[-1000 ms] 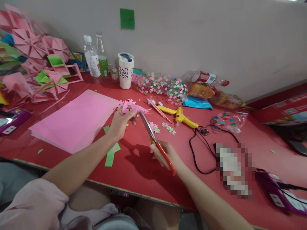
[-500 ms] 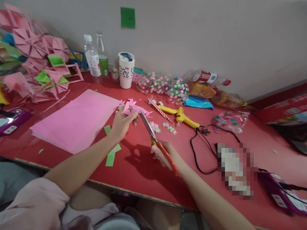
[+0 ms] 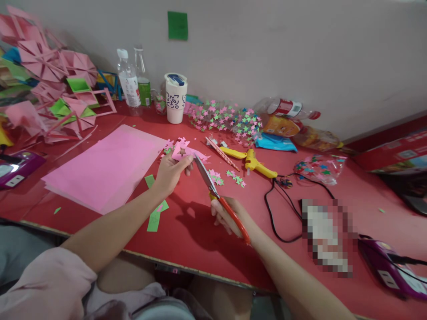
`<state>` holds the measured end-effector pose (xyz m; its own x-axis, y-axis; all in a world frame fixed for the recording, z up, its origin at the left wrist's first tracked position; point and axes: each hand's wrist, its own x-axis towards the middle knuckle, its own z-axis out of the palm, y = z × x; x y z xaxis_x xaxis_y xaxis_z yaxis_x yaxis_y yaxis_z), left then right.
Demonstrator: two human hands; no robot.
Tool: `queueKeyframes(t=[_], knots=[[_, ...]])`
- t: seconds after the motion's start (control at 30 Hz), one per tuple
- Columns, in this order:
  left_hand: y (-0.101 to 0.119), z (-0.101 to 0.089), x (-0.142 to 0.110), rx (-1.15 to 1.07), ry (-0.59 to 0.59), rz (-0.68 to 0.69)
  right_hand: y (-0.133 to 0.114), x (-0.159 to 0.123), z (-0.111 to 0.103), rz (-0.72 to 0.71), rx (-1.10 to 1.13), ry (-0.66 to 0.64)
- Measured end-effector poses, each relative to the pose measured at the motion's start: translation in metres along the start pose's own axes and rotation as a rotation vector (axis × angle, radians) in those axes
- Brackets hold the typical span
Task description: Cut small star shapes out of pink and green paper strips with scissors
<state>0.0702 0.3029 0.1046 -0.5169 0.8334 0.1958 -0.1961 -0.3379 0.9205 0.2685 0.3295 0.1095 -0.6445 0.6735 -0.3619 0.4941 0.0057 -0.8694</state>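
Observation:
My left hand (image 3: pixel 171 174) pinches a small piece of pink paper (image 3: pixel 177 153) with a star-shaped cutout between thumb and fingers. In my right hand (image 3: pixel 230 213) are scissors (image 3: pixel 230 218) with red handles, their blades pointing up and left so that the tips come close to the left fingertips. Whether the tips touch the paper I cannot tell. Small pink and green paper stars (image 3: pixel 235 178) lie just beyond the blades, and more pink scraps lie behind the left hand. Green paper strips (image 3: pixel 154 218) rest under my left forearm.
Pink paper sheets (image 3: pixel 110 164) lie to the left. A yellow glue gun (image 3: pixel 258 164), a yellow cutter (image 3: pixel 233 153) and a striped pencil (image 3: pixel 223 153) are beyond the scissors. Along the wall stand a white cup (image 3: pixel 175 98) and bottles (image 3: pixel 129 84). A black cord (image 3: pixel 267 209) loops at right.
The right hand's fingers have shifted slightly on the scissors' handles. My left hand and the pink paper stay in nearly the same place.

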Motion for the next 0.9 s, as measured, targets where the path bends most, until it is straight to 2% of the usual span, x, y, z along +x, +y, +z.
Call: queueKeyframes(t=[0.47,0.9], knots=[[-0.0023,-0.006,0.0056,0.003,-0.059,-0.039,0.0013,-0.0001,0.0008,-0.013,-0.026,0.015],[-0.0026,-0.0048,0.0057,-0.052,-0.053,-0.05,0.0011,0.0007,0.0009,-0.022,-0.031,0.028]])
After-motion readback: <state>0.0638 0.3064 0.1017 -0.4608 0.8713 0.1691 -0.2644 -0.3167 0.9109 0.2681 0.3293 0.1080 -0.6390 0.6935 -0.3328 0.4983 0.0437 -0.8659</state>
